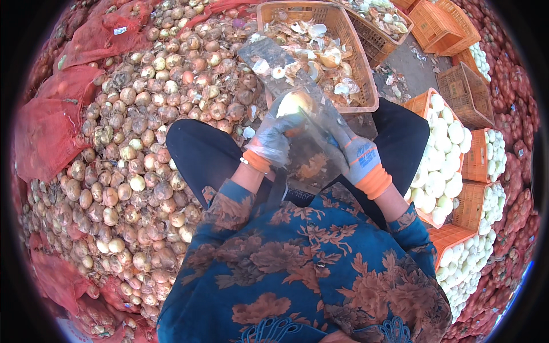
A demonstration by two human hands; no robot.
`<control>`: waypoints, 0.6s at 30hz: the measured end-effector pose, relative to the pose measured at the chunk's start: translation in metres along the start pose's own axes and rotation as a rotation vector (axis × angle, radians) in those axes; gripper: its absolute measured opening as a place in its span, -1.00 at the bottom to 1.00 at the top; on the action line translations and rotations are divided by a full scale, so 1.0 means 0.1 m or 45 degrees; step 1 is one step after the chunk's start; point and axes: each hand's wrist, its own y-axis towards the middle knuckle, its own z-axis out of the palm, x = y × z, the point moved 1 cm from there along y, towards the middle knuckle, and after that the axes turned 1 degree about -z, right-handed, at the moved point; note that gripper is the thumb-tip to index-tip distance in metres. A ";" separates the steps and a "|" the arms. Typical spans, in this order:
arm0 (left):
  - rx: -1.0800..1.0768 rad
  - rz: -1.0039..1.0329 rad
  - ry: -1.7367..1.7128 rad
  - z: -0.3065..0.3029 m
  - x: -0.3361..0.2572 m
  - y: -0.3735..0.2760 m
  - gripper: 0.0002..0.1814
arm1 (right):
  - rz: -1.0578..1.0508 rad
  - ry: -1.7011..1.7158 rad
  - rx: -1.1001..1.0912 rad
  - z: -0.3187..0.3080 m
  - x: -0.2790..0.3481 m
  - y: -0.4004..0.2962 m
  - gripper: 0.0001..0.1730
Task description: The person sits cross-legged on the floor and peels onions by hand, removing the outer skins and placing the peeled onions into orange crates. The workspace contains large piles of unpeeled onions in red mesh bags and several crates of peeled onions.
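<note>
My left hand (279,133), in a grey work glove with an orange cuff, grips an onion (295,104) whose pale flesh shows on one side. My right hand (354,154), gloved alike, is closed on a knife (315,122), whose blade reaches to the onion; its handle is mostly hidden in the glove. Both hands are above a dirty board (274,53) lying between my knees, with bits of onion and skin on it. Beyond the board, an orange plastic crate (372,85) holds onion skins and scraps (330,58).
A large heap of unpeeled onions (141,128) spreads on the left, with red mesh sacks (51,124) along it. Crates of peeled onions (441,158) line my right side. Empty orange crates (465,94) and another scrap crate (377,40) stand at the upper right.
</note>
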 end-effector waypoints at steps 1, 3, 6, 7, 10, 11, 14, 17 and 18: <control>0.015 0.004 -0.001 -0.06 0.04 0.03 -0.27 | 0.032 -0.099 0.008 0.03 0.03 -0.01 -0.39; 0.006 0.020 0.015 -0.10 0.08 0.07 -0.22 | 0.133 -0.218 0.055 0.09 0.10 -0.02 -0.36; -0.150 0.075 0.095 0.08 0.13 0.02 -0.21 | 0.197 -0.333 0.034 0.17 0.12 0.01 -0.34; -0.151 0.117 0.110 0.09 0.15 0.03 -0.20 | 0.202 -0.351 0.027 0.17 0.12 0.01 -0.33; -0.160 0.267 0.197 0.05 0.22 0.08 -0.17 | 0.224 -0.363 0.049 0.17 0.14 0.02 -0.32; -0.165 0.334 0.256 0.03 0.25 0.10 -0.17 | 0.236 -0.348 0.066 0.16 0.14 0.04 -0.33; -0.146 0.382 0.280 0.03 0.27 0.09 -0.14 | 0.243 -0.039 0.084 0.14 0.10 0.07 -0.36; -0.127 0.335 0.340 0.01 0.21 0.06 -0.13 | 0.159 0.444 0.058 0.07 -0.08 0.08 -0.42; -0.121 0.309 0.381 0.01 0.18 0.05 -0.13 | 0.186 0.467 0.096 0.00 -0.08 0.09 -0.44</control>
